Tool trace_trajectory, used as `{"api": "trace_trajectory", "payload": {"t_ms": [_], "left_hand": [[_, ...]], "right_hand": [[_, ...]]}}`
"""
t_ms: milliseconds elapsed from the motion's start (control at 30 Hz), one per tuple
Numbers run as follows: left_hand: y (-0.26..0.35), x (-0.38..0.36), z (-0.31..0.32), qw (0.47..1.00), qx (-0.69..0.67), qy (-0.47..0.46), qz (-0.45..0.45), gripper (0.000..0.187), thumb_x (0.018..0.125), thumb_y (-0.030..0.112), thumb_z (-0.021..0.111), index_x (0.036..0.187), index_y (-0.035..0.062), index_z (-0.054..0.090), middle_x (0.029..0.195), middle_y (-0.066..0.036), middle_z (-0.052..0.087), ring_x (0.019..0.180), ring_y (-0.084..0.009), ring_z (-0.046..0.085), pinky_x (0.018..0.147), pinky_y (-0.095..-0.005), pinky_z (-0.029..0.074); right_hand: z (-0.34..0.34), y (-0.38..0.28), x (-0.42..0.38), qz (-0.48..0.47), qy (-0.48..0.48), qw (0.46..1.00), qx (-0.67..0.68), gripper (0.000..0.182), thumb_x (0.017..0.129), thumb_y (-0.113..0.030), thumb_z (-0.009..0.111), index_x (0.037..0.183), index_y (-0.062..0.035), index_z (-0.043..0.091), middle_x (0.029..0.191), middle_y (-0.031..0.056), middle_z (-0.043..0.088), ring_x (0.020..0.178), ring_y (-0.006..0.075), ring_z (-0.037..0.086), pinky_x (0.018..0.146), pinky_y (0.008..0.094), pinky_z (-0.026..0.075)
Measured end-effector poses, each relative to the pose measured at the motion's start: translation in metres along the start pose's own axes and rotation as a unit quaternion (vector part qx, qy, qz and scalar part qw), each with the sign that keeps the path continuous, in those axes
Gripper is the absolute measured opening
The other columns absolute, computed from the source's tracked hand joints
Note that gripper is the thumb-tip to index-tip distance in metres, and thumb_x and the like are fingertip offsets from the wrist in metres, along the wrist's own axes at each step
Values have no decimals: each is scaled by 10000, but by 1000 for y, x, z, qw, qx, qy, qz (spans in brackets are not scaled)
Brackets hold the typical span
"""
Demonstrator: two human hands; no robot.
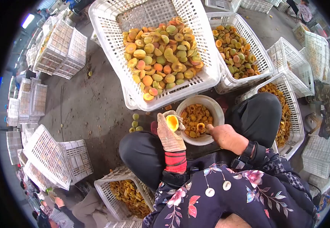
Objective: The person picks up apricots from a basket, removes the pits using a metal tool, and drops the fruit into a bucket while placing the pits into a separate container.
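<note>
Left hand (168, 135) closed round fruit half (172, 123) | right hand (229, 137) curled over bucket (198, 100), grip unclear

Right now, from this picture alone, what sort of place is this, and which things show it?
Probably a fruit-processing workshop: a white perforated plastic crate of cut orange and green fruit, a round white plastic bucket of orange-brown fruit pieces, and stacked white lattice crates on a grey floor.
</note>
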State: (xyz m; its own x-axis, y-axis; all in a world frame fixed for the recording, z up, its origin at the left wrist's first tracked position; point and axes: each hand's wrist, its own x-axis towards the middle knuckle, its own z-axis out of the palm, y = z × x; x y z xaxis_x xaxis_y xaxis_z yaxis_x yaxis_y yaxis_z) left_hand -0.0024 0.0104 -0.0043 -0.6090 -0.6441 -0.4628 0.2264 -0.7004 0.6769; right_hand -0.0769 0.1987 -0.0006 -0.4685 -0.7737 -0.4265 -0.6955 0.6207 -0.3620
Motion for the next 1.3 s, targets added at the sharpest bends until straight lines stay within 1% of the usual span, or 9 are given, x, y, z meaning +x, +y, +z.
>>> {"api": "trace_trajectory", "payload": {"t_ms": [200, 333, 467, 567, 667, 867, 1033, 1133, 1300], "left_hand": [[-6, -2, -2, 999, 44, -32, 3, 506, 985, 481, 493, 1147, 8, 574, 734, -63, 622, 510, -131, 541, 468, -247, 445], [-25, 0, -16, 965, 225, -122, 46, 411, 1025, 306, 445, 1253, -8, 578, 1208, -104, 617, 1123, -179, 572, 980, -306, 441], [-39, 1, -12, 981, 101, -161, -42, 431, 1025, 341, 463, 1260, -2, 577, 1129, -100, 648, 981, -153, 611, 883, -283, 488], [-18, -5, -11, 978, 106, -142, -111, 410, 1024, 363, 472, 1215, 22, 597, 985, -78, 675, 832, -113, 609, 760, -250, 500], [-13, -8, -4, 993, 87, -73, -44, 418, 1009, 377, 500, 1189, 6, 568, 839, -100, 656, 622, -155, 604, 554, -272, 504], [-18, 3, -21, 991, 126, -29, 43, 420, 1017, 380, 477, 1215, 17, 555, 888, -75, 644, 691, -149, 603, 616, -277, 505], [2, -4, -11, 964, 219, -17, 149, 373, 1037, 308, 427, 1232, 19, 559, 1140, -91, 590, 943, -147, 594, 790, -290, 505], [-1, 4, -19, 991, 119, 29, 59, 363, 1035, 236, 420, 1226, -30, 577, 1198, -131, 595, 1111, -218, 557, 995, -334, 420], [-3, 5, -23, 991, 117, 32, 57, 396, 1034, 299, 429, 1251, -7, 556, 1174, -98, 593, 1057, -185, 569, 913, -314, 452]], "right_hand": [[-29, -14, 12, -22, 52, 996, 66, 217, 829, -184, 615, 920, 3, 551, 715, 209, 634, 725, 417, 644, 641, 486, 510], [-35, -26, 32, -32, 175, 941, 288, 240, 784, -161, 641, 926, 12, 557, 761, 260, 616, 750, 440, 620, 672, 473, 492], [-41, -16, 46, -87, 231, 919, 307, 246, 761, -123, 626, 967, 13, 619, 800, 229, 635, 753, 384, 631, 721, 401, 509], [-99, 17, 45, 49, 329, 906, 262, 220, 804, -112, 662, 987, 9, 648, 825, 168, 686, 736, 184, 665, 669, 335, 520], [-133, 68, 57, 88, 506, 848, 132, 297, 825, -186, 728, 994, 28, 612, 853, 186, 683, 746, 243, 672, 666, 355, 522], [-94, -27, 150, -5, 175, 970, 170, 346, 848, -268, 636, 1100, -31, 615, 814, 222, 664, 778, 354, 670, 710, 449, 516], [-43, -61, 250, -119, 178, 973, 92, 250, 779, -196, 608, 953, -17, 594, 846, 212, 653, 855, 406, 630, 726, 491, 493], [-30, -62, 277, -142, 142, 976, 80, 295, 795, -246, 632, 929, 8, 565, 824, 239, 641, 827, 437, 620, 698, 516, 474], [-34, -47, 270, -133, 140, 971, 139, 330, 789, -205, 625, 1045, 0, 584, 764, 180, 645, 680, 343, 633, 610, 428, 489]]}}
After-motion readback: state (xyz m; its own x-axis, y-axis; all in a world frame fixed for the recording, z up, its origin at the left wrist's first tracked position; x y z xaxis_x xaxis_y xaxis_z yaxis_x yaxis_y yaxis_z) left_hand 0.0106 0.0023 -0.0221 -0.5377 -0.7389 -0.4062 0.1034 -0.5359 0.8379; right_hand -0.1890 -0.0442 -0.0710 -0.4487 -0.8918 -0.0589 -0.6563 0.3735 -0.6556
